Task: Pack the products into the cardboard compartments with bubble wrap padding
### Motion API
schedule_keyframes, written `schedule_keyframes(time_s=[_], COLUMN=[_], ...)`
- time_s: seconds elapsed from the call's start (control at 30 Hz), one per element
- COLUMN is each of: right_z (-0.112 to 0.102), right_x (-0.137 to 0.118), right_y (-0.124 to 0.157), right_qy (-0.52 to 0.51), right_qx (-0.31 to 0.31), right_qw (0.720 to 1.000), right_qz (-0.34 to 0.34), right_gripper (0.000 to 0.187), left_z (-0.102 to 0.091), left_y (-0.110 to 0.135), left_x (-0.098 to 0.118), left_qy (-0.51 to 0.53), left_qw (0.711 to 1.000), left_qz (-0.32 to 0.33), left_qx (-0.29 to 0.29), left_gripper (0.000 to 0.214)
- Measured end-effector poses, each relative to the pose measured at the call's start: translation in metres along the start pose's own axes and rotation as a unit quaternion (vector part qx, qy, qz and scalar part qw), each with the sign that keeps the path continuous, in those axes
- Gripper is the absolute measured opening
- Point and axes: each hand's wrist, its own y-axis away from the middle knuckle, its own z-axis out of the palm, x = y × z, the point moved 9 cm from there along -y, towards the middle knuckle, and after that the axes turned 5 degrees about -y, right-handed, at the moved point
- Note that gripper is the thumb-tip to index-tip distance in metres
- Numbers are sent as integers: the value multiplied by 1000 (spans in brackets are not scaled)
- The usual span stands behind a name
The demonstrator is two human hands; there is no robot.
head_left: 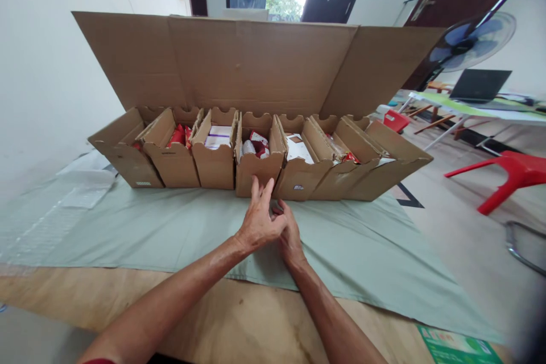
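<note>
Several open cardboard bins stand in a row before me, and the middle bin (pixel 257 177) holds red-and-white packets (pixel 259 145). My left hand (pixel 262 217) has its fingers stretched out and apart, with the fingertips at the lower front of that bin. Just right of it, my right hand (pixel 291 233) is close against my left thumb. Its fingers are loosely bent and partly overlapped, and I see nothing held in them. To the right, a neighbouring bin (pixel 305 179) contains a white box (pixel 297 148). White-and-purple boxes (pixel 218 137) fill the bin (pixel 213 168) on the left.
A tall cardboard panel (pixel 260 68) rises behind the bins. Green cloth (pixel 179 227) covers much of the wooden table (pixel 222 318). Clear plastic wrap (pixel 55 216) lies at the left. A red stool (pixel 507 173), a fan (pixel 469 45) and a laptop (pixel 480 85) are at the right.
</note>
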Motion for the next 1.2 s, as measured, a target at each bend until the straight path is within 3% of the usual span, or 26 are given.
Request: schedule_keyframes(time_s=[0.1,0.2,0.33,0.4,0.47,0.53,0.63,0.73,0.8,0.93,1.0,1.07,1.13,1.2], right_z=[-6,-14,-14,6,43,85,139,161,154,115,104,107,122,139], right_x=[-12,-39,-114,-172,-226,-256,-264,-254,-256,-285,-298,-302,-296,-283], right_y=[-3,-9,-21,-29,-39,-59,-95,-106,-86,-10,11,7,-19,-53], right_qy=[24,55,103,169,266,352,441,492,499,464,451,461,496,533], right_qx=[10,-1,-5,-10,-22,-38,-84,-126,-121,-71,-63,-72,-93,-123], right_qw=[1000,999,992,968,915,864,822,801,790,776,777,774,768,762], right_qz=[10,-2,-73,-183,-301,-357,-350,-318,-335,-421,-436,-428,-394,-347], right_gripper=[63,47,28,23,25,32,33,19,19,24,21,17,30,30], left_z=[-13,-42,-106,-137,-159,-171,-180,-189,-195,-205,-202,-193,-181,-173], left_y=[16,56,127,159,183,195,200,204,209,216,212,205,200,199], left_x=[-7,-21,-63,-84,-97,-101,-94,-88,-88,-91,-88,-78,-65,-54], left_qy=[-14,-43,-122,-134,-139,-140,-129,-121,-124,-130,-128,-123,-117,-112], left_qw=[999,997,992,987,980,976,974,970,968,963,964,969,972,973], left_qz=[0,20,-7,-40,-63,-67,-47,-30,-28,-41,-50,-44,-27,-4], left_qx=[-40,-60,27,83,128,152,178,208,218,233,227,212,201,201], left_gripper=[86,75,47,38,34,32,30,29,28,27,27,27,27,27])
